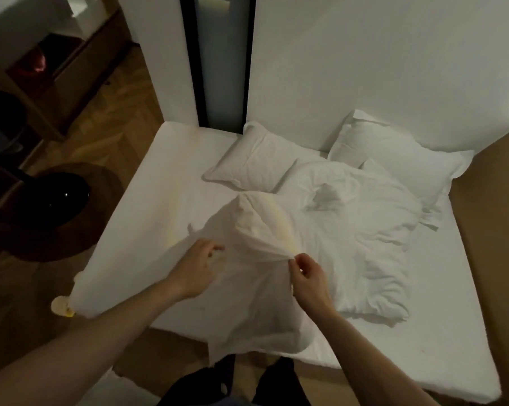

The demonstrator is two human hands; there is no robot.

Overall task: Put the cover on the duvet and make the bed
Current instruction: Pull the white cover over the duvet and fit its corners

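Both hands pinched the cover (256,276) at lower centre: left hand (196,266) its edge, right hand (307,276) a gathered fold. The duvet (350,230) lay bunched just beyond, nearer the right hand, running toward the upper right.

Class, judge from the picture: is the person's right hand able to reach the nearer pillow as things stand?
Probably not without letting go: the right hand pinches the duvet cover, and the crumpled duvet lies between it and the nearer pillow.
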